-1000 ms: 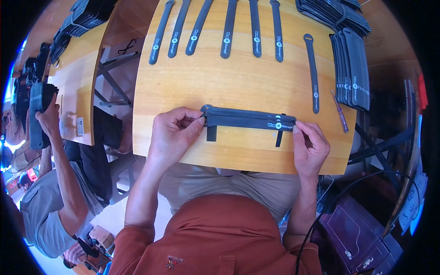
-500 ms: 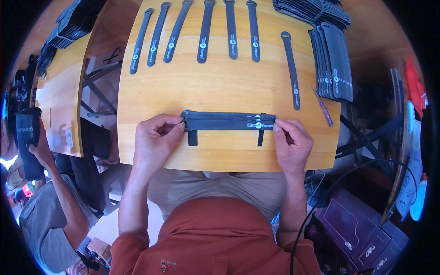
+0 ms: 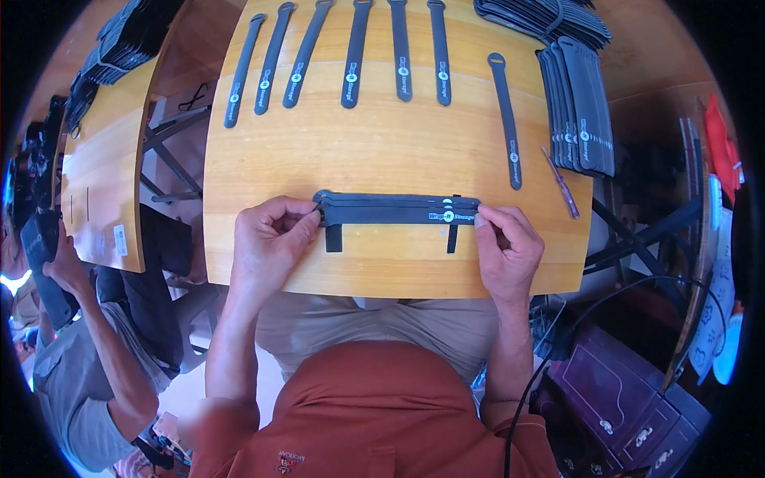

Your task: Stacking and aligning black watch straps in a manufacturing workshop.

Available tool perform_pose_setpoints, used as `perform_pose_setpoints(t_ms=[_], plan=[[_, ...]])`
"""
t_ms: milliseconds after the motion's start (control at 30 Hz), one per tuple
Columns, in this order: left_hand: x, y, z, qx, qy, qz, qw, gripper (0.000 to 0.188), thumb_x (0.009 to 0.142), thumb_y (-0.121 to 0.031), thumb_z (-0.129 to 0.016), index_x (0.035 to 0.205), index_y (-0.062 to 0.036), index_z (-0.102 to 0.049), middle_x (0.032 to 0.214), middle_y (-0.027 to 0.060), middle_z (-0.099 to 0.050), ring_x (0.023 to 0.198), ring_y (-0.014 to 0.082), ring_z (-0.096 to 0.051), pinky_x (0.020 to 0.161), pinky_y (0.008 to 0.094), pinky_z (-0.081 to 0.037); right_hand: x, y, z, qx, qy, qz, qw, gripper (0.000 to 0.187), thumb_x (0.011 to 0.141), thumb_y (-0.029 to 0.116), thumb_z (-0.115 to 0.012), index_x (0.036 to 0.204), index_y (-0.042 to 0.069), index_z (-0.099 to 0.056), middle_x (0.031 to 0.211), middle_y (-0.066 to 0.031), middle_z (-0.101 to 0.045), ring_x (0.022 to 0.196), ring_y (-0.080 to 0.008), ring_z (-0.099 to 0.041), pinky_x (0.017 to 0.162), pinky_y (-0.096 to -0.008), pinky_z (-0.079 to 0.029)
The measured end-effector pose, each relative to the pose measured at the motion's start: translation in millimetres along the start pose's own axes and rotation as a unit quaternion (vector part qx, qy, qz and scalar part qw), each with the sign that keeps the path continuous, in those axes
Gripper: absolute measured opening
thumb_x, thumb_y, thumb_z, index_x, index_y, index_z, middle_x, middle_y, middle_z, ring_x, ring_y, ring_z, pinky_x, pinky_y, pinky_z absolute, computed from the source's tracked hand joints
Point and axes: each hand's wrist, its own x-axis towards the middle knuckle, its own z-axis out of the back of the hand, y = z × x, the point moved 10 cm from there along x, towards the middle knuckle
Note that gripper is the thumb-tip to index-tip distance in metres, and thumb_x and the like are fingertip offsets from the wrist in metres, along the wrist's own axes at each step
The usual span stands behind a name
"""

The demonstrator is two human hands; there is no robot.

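A small fanned stack of dark grey hook-and-loop straps [image 3: 382, 213] lies crosswise near the table's front edge, overlapped so that several long edges show. My left hand [image 3: 275, 239] pinches its left end, where the loop heads are, between thumb and fingers. At the rounded right end, my right hand [image 3: 508, 243] is closed on it in the same way. Two short black strips run under the stack and stick out below it: a wider left strip [image 3: 334, 240] and a narrower right strip [image 3: 452, 240].
Several single straps [image 3: 351, 72] lie in a row at the far side, and one strap [image 3: 504, 119] lies apart to the right. Beside it are a fanned strap pile [image 3: 586, 111] and a purple-handled screwdriver [image 3: 564, 191]. A co-worker's hand [image 3: 68, 267] holds dark straps at left.
My hands and the stack stay practically still. At left, the co-worker's hand and its dark straps have shifted downward and tilted.
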Motion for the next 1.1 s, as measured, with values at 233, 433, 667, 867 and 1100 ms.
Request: perform_pose_setpoints(t_ms=[233, 433, 667, 867, 1100], plan=[[-0.3, -1.4, 1.3, 0.005, -0.008, 0.0, 1.0, 0.008, 0.097, -0.002, -0.073, 0.099, 0.0053, -0.075, 0.074, -0.0001, -0.069, 0.063, 0.0026, -0.058, 0.057, 0.0192, -0.046, -0.3, 1.1, -0.5, 0.019, -0.006, 0.004, 1.0, 0.009, 0.09, -0.004, -0.073, 0.099, -0.004, -0.075, 0.086, -0.0106, -0.07, 0.065, -0.0124, -0.063, 0.056, -0.0256, -0.048], [0.7, 0.7, 1.6, 0.0, -0.008, 0.003, 1.0, 0.007, 0.096, -0.001, -0.073, 0.099, 0.005, -0.075, 0.075, 0.0008, -0.07, 0.064, 0.0032, -0.059, 0.059, 0.0193, -0.048, -0.8, 1.1, -1.6, 0.004, 0.001, 0.002, 1.0, 0.01, 0.09, -0.003, -0.073, 0.1, -0.003, -0.074, 0.086, -0.0106, -0.07, 0.065, -0.0129, -0.064, 0.056, -0.0263, -0.049], [0.4, 2.7, 2.8, -0.004, -0.013, 0.008, 1.0, 0.008, 0.096, -0.001, -0.073, 0.1, 0.0054, -0.075, 0.077, 0.0007, -0.07, 0.065, 0.0032, -0.06, 0.06, 0.0193, -0.049, -1.1, -0.1, -2.4, 0.014, -0.006, -0.001, 1.0, 0.009, 0.089, -0.004, -0.072, 0.098, -0.003, -0.074, 0.085, -0.0101, -0.07, 0.065, -0.013, -0.064, 0.056, -0.0255, -0.048], [1.5, 1.7, -1.4, -0.022, 0.007, 0.009, 1.0, 0.009, 0.097, -0.001, -0.073, 0.102, 0.0054, -0.075, 0.077, 0.0004, -0.07, 0.067, 0.0032, -0.059, 0.06, 0.0196, -0.048, -1.1, -1.4, -0.7, 0.013, -0.006, -0.002, 1.0, 0.009, 0.089, -0.005, -0.072, 0.098, -0.003, -0.074, 0.085, -0.0094, -0.069, 0.066, -0.0113, -0.063, 0.057, -0.0247, -0.048], [-0.1, -1.4, 0.4, -0.005, 0.001, 0.01, 1.0, 0.008, 0.096, -0.001, -0.073, 0.101, 0.005, -0.076, 0.076, 0.0004, -0.07, 0.066, 0.0031, -0.059, 0.06, 0.0196, -0.048, -1.6, -2.2, -2.7, 0.022, 0.0, -0.01, 1.0, 0.009, 0.09, -0.005, -0.072, 0.099, -0.004, -0.074, 0.086, -0.009, -0.069, 0.067, -0.0102, -0.063, 0.057, -0.0239, -0.047]])
